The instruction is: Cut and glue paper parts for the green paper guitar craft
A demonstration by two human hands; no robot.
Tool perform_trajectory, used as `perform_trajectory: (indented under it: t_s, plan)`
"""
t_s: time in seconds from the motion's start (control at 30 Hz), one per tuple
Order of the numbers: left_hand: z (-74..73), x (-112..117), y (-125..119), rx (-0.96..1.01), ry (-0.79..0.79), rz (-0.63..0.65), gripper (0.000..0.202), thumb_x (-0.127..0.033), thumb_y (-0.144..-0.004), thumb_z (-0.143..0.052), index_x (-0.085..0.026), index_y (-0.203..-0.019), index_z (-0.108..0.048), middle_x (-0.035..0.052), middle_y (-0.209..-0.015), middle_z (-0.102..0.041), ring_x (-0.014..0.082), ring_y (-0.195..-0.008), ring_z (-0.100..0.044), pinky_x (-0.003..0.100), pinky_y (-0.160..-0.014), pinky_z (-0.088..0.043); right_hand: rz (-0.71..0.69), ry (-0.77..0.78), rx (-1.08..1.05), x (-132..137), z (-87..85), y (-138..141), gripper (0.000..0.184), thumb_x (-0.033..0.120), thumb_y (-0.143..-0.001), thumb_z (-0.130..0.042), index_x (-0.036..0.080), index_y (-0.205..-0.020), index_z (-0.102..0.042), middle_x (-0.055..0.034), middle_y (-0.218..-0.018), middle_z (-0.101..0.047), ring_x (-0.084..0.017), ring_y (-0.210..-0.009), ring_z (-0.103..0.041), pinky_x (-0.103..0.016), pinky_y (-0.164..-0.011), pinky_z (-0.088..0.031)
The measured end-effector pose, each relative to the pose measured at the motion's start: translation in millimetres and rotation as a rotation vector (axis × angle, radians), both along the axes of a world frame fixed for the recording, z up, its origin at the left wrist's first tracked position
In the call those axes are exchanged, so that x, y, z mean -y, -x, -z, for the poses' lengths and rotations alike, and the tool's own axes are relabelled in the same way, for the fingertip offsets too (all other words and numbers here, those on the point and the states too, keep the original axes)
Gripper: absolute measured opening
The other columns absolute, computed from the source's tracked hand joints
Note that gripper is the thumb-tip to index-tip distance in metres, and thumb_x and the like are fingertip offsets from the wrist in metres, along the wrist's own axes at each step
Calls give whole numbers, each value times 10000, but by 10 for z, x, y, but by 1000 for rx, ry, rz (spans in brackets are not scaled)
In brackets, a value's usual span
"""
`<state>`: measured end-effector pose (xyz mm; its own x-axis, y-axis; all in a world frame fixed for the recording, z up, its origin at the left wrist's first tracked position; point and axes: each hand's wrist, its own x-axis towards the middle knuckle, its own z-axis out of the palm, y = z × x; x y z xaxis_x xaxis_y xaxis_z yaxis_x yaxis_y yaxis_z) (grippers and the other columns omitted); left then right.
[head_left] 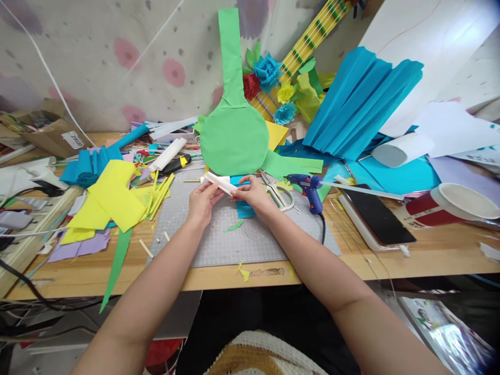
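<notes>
Between my two hands is a folded strip of white paper, held over the grey cutting mat. My left hand pinches its lower side, and my right hand grips its right end. A piece of blue paper lies under my right fingers, partly hidden. Just beyond my hands stands a round green paper shape with a long neck, leaning upright. Scissors with pale handles rest right of my right hand. Further right is a blue hot glue gun.
Yellow paper and a yellow-black utility knife lie to the left. On the right are a black phone, a red-and-white paper cup and pleated blue paper. A flower-decorated yellow guitar shape leans behind.
</notes>
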<state>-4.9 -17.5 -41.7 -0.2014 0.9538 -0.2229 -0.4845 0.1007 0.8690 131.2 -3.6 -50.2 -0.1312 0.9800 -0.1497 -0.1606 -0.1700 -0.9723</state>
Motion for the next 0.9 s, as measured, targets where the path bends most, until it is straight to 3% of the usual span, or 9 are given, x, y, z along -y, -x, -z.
perform_trajectory:
  t_s: [0.2, 0.37, 0.47, 0.7, 0.9]
  plan:
    - [22, -18, 2, -56, 14, -15, 100, -92, -633, -658, -94, -718, -607, 34, -660, -645, 116, -586, -628, 319, -725, -533, -7, -36, 61, -2, 30, 7, 352, 142, -636, -642, 217, -818, -350, 108, -539, -562, -104, -512, -617, -237, -547, -514]
    - [-5, -52, 44, -71, 17, -45, 80, -75, -643, -638, -90, -716, -608, 26, -644, -640, 94, -567, -616, 265, -664, -540, 51, -213, 345, -12, 37, -107, 298, 319, -696, -611, 225, -854, -377, 75, -595, -583, -109, -533, -604, -239, -535, -488]
    - [-31, -78, 93, -79, 8, -78, 82, -70, -640, -635, -96, -710, -601, 29, -644, -641, 97, -558, -615, 265, -654, -539, 19, -255, 548, 13, -80, -250, 258, 355, -710, -593, 220, -850, -423, 56, -627, -588, -106, -547, -595, -228, -526, -462]
    - [-71, -190, 276, -8, -96, -192, 97, -82, -624, -628, -134, -657, -553, -11, -599, -611, 78, -556, -597, 241, -667, -526, -320, -155, 915, 92, -485, -559, 243, 422, -721, -584, 193, -741, -507, -8, -641, -621, -115, -526, -568, -226, -485, -395]
    - [-34, -208, 300, 25, -85, -167, 100, -97, -603, -591, -146, -660, -525, -19, -604, -598, 81, -562, -581, 243, -660, -517, -246, -167, 1069, 221, -557, -767, 275, 460, -726, -555, 188, -699, -525, -4, -636, -624, -114, -564, -555, -221, -509, -356]
